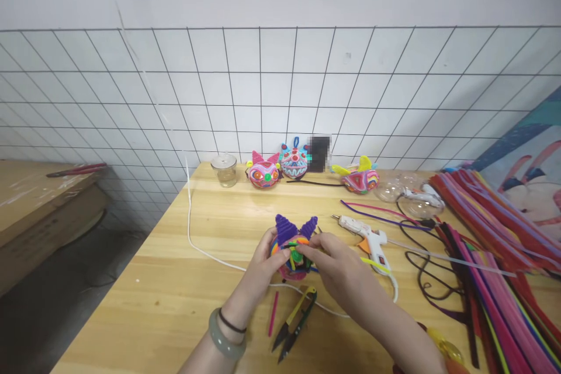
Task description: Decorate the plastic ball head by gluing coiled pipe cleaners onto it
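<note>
My left hand (263, 266) cups a small round pipe-cleaner figure (294, 245) with two purple ears, held just above the wooden table (175, 298). My right hand (335, 263) comes in from the right, its fingers pinched on the front of the figure near a green spot. A grey-green bangle and a dark band sit on my left wrist. Just in front of my hands lie small thread snips (295, 324) with yellow-green handles and a short pink pipe-cleaner piece (273, 313).
A white glue gun (366, 241) lies to the right, its white cord (193, 234) running across the table. Three finished colourful figures (294, 168) and a glass jar (225, 169) stand by the tiled wall. Many pipe cleaners (491, 245) are piled at right. A cardboard box (39, 204) stands left.
</note>
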`<move>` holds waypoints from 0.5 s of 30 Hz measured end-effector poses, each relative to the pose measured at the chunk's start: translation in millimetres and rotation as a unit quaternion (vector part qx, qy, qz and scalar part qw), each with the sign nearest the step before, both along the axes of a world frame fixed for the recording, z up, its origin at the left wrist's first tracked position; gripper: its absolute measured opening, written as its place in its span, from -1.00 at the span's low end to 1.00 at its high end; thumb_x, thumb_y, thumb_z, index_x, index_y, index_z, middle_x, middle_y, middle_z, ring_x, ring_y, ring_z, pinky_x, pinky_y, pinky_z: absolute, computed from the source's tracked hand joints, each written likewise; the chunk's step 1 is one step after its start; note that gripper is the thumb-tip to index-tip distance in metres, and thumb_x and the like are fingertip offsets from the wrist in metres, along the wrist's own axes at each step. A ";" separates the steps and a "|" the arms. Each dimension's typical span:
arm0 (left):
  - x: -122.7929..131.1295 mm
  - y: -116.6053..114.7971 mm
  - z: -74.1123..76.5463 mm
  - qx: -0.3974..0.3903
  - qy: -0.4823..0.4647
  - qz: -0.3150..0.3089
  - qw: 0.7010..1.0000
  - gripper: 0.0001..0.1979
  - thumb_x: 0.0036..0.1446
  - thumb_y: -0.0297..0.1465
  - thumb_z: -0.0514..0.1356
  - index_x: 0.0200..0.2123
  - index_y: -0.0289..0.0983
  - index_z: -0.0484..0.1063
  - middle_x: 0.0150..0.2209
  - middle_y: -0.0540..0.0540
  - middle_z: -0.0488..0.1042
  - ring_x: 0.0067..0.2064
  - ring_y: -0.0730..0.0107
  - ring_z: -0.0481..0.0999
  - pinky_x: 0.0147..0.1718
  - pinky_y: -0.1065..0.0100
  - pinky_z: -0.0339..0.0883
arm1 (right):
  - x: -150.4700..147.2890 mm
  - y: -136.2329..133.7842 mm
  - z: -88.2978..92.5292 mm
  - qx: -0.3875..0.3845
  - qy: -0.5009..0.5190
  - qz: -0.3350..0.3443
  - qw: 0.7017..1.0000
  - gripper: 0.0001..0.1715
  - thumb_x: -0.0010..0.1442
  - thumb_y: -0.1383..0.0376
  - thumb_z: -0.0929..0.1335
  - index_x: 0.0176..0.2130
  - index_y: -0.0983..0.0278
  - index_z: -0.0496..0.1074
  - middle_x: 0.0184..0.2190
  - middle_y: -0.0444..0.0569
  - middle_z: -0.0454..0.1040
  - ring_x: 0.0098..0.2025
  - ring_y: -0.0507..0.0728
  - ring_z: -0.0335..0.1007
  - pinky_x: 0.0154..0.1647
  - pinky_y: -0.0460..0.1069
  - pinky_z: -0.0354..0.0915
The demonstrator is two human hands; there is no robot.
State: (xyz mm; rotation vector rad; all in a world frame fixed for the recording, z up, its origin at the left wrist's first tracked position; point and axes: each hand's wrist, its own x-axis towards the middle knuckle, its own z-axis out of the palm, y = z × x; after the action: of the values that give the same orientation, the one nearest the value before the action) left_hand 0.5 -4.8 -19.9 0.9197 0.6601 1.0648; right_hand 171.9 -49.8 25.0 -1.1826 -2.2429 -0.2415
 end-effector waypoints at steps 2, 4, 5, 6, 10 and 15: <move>0.4 -0.2 1.6 0.002 -0.004 -0.006 1.000 -0.57 -0.03 -0.35 0.33 -0.04 -0.20 0.43 -0.03 -0.11 0.51 0.02 0.14 0.43 0.00 0.21 0.27 | -0.1 0.0 0.5 -0.012 0.006 0.002 1.000 -0.53 0.14 0.61 0.16 -0.10 0.31 0.46 -0.34 0.07 0.41 -0.37 0.11 0.36 -0.42 -0.05 0.33; 0.9 -0.3 3.4 0.008 -0.002 -0.007 1.000 -0.59 -0.03 -0.35 0.33 -0.05 -0.20 0.43 -0.05 -0.10 0.52 0.01 0.15 0.43 -0.01 0.22 0.27 | -0.2 0.2 1.3 -0.024 0.011 0.001 1.000 -0.54 0.15 0.61 0.16 -0.10 0.31 0.46 -0.34 0.06 0.41 -0.36 0.11 0.37 -0.42 -0.05 0.34; 1.2 -0.4 4.2 0.011 0.002 -0.006 1.000 -0.60 -0.03 -0.34 0.33 -0.06 -0.20 0.44 -0.05 -0.09 0.52 0.01 0.16 0.43 -0.01 0.22 0.27 | -0.3 0.4 1.8 -0.028 0.014 0.001 1.000 -0.54 0.15 0.61 0.16 -0.10 0.31 0.45 -0.34 0.06 0.42 -0.36 0.11 0.37 -0.42 -0.05 0.34; 1.4 -0.3 4.8 0.014 0.005 -0.004 1.000 -0.60 -0.03 -0.34 0.33 -0.06 -0.19 0.44 -0.06 -0.08 0.52 0.01 0.16 0.43 -0.01 0.22 0.27 | -0.6 0.6 2.3 -0.027 0.018 0.003 0.999 -0.55 0.16 0.60 0.16 -0.09 0.31 0.45 -0.34 0.07 0.43 -0.36 0.12 0.37 -0.42 -0.04 0.34; 1.6 0.1 5.3 0.024 0.008 -0.002 1.000 -0.61 0.00 -0.33 0.31 -0.05 -0.19 0.44 -0.06 -0.08 0.52 0.01 0.17 0.43 0.00 0.23 0.27 | -2.6 1.4 5.6 -0.025 0.038 0.013 0.999 -0.63 0.23 0.56 0.17 -0.10 0.36 0.44 -0.33 0.11 0.46 -0.34 0.15 0.40 -0.39 0.00 0.38; 1.1 0.3 4.9 0.034 0.016 -0.003 0.999 -0.61 0.03 -0.33 0.29 -0.03 -0.21 0.43 -0.03 -0.10 0.51 0.02 0.16 0.42 0.02 0.21 0.26 | -4.8 1.4 9.2 -0.038 0.047 0.007 0.998 -0.67 0.25 0.54 0.17 -0.11 0.41 0.44 -0.32 0.15 0.47 -0.32 0.18 0.42 -0.37 0.03 0.40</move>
State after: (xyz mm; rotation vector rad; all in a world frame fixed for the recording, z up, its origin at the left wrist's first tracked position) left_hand 1.6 -4.5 -15.0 0.9983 0.6512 1.0748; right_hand 167.1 -48.3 34.2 -1.1912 -2.1943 -0.0937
